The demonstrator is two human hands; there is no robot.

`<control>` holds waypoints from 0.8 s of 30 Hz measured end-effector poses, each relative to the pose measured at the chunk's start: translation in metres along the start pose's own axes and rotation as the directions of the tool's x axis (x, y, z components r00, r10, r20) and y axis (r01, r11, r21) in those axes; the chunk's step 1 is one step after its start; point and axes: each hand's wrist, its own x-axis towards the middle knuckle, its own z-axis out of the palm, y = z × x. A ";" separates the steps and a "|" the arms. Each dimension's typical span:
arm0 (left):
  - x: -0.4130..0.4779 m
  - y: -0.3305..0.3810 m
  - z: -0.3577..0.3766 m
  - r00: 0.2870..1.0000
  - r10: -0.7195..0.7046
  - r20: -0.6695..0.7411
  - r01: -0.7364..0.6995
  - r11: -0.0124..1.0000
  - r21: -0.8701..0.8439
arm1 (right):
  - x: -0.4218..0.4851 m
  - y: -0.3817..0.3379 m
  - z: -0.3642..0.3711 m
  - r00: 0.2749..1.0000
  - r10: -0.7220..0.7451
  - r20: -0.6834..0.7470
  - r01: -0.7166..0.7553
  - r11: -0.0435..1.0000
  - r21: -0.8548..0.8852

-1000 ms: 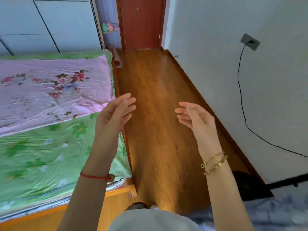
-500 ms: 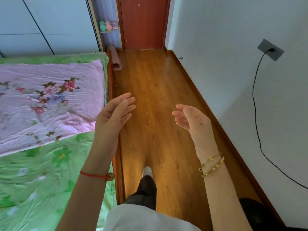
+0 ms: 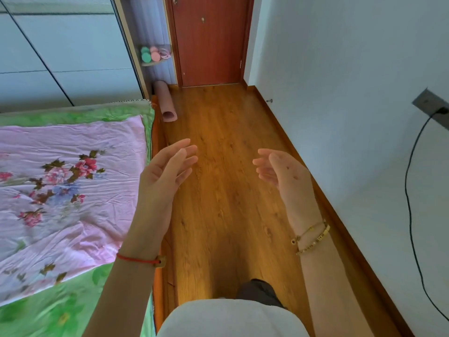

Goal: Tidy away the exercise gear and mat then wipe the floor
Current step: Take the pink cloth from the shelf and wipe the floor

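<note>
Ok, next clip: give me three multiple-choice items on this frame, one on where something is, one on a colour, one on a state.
1. Where does the rolled mat lie?
A. on the bed
B. on the floor by the bed's far corner, near the door
C. against the right-hand wall

2. What colour is the cord on the left wrist?
A. red
B. blue
C. black

3. What state are the hands in?
A. both grip the mat
B. the right hand holds a cloth
C. both open and empty

Answers:
1 B: the pink roll rests on the wooden floor beside the bed, short of the door.
2 A: a thin red cord circles that wrist.
3 C: the left hand and right hand are raised over the floor with fingers spread, holding nothing.
</note>
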 end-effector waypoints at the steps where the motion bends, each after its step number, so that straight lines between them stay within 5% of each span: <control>1: 0.016 -0.001 0.001 1.000 0.000 -0.009 0.000 1.000 -0.004 | 0.016 0.001 0.004 1.000 0.004 0.005 -0.004 1.000 0.006; 24: 0.475 -0.016 0.025 0.956 0.016 -0.293 -0.022 1.000 -0.016 | 0.516 -0.007 0.161 0.959 -0.061 0.278 0.065 0.998 -0.006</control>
